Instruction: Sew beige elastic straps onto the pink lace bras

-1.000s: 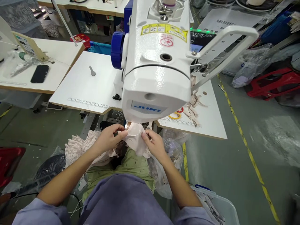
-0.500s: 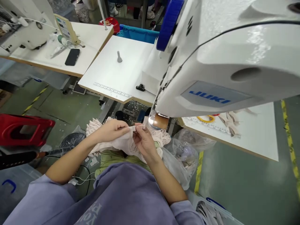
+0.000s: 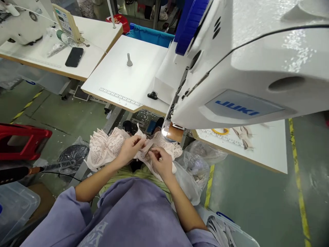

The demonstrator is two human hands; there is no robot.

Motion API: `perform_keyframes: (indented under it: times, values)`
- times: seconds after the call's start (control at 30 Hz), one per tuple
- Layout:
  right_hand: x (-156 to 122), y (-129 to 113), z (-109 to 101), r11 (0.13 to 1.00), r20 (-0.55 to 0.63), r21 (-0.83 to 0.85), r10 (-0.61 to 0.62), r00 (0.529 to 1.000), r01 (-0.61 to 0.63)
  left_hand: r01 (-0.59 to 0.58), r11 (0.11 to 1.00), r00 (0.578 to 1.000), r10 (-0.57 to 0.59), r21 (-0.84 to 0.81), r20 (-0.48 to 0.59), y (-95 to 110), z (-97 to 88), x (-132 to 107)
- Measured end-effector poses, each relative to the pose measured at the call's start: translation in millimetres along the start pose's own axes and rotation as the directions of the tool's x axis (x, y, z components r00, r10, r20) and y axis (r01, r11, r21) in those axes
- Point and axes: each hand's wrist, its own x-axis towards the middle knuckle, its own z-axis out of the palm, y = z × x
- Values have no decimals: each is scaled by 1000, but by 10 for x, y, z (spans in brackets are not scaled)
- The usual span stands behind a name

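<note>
Pale pink lace bras (image 3: pixel 99 148) lie bunched over my lap, just below the sewing machine's free arm. My left hand (image 3: pixel 130 148) pinches a band of one bra between thumb and fingers, and a narrow end of it sticks up above the fingertips. A short way to the right, my right hand (image 3: pixel 162 162) is closed with its fingertips on the same bra, near a strap-like strip. The fingers partly hide the fabric between them.
A white JUKI sewing machine (image 3: pixel 239 85) looms at the right, close above my hands. Its table (image 3: pixel 115 75) carries a printed ruler and a grey peg. Lace pieces (image 3: pixel 243 135) and yellow-handled scissors (image 3: pixel 220 131) lie on the right table. Plastic bags (image 3: pixel 196 168) hang beside my lap.
Both hands have lowered slightly and come apart from the stretched band between them. The bra has dropped and spread, showing more lace cups at left. My view has shifted a little.
</note>
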Motion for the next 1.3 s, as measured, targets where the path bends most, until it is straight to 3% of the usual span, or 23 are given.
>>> perform_keyframes:
  times: [0.17, 0.33, 0.47, 0.57, 0.67, 0.73, 0.77, 0.83, 0.9, 0.93, 1.03, 1.1, 1.2, 1.3]
  values:
    - [133, -142, -189, 985, -25, -106, -139, 990, 135, -51, 999, 983, 50, 1, 176, 198, -32, -96]
    - [161, -154, -138, 996, -92, -48, -76, 993, 72, -56, 996, 991, 48, 66, 128, 258, 42, -132]
    - [68, -84, -43, 985, -189, -75, -166, 968, 154, -111, 985, 988, 95, 131, 125, 236, 128, -88]
    - [52, 39, -74, 948, -86, -191, -275, 957, 255, -118, 971, 992, 107, 210, 64, 209, 181, -18]
    - [249, 284, -461, 891, 59, -321, -321, 945, 322, -105, 956, 994, 95, 273, 50, 171, 181, 70]
    - [510, 466, -967, 857, -30, -469, -255, 966, 212, -137, 941, 990, 121, 309, 71, 153, 165, 105]
    - [668, 545, -1259, 828, -144, -554, -193, 971, 82, -161, 931, 986, 138, 326, 92, 153, 161, 108]
    - [1002, 666, -1816, 676, -296, -714, -53, 954, -184, -206, 914, 975, 161, 349, 153, 171, 167, 90]
    - [1300, 730, -2220, 497, -197, -838, 106, 975, -223, -223, 912, 965, 157, 343, 212, 207, 191, 60]
    - [1412, 740, -2346, 457, -142, -868, 151, 978, -196, -220, 918, 963, 150, 331, 223, 227, 204, 49]
    - [1535, 698, -2484, 447, -3, -890, 181, 983, -85, -187, 943, 968, 130, 275, 214, 275, 225, 30]
    - [1423, 634, -2479, 436, 47, -899, 163, 986, -29, -171, 959, 969, 122, 225, 216, 288, 213, 21]
    - [994, 522, -2450, 453, -4, -890, 97, 995, -48, -131, 984, 967, 99, 122, 236, 280, 169, 9]
    - [372, 394, -2344, 628, -72, -770, 86, 994, -110, -46, 999, 968, 49, -17, 247, 252, 117, 13]
